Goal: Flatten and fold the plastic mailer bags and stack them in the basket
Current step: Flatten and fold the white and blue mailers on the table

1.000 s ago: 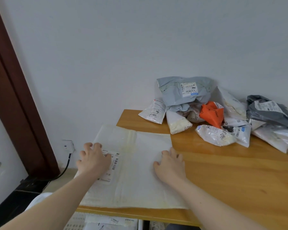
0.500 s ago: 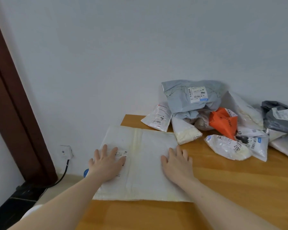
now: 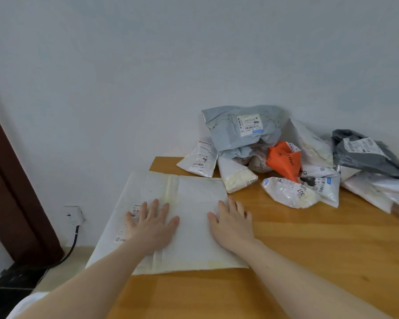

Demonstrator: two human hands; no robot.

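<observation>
we have the white mailer bag [image 3: 194, 203] spread on the worktop [image 3: 309, 249] at lower centre of the frame, its left part hanging past the worktop's left edge. our left hand [image 3: 151, 223] and right hand [image 3: 232, 221] both press on it with straight, released fingers, grasping nothing. the risk, we judge: that overhang could drag the slick plastic off once pressure eases, or trapped air could wrinkle the fold. its long axis seems to run left to right across the frame, label end toward the left. no basket is in view.
</observation>
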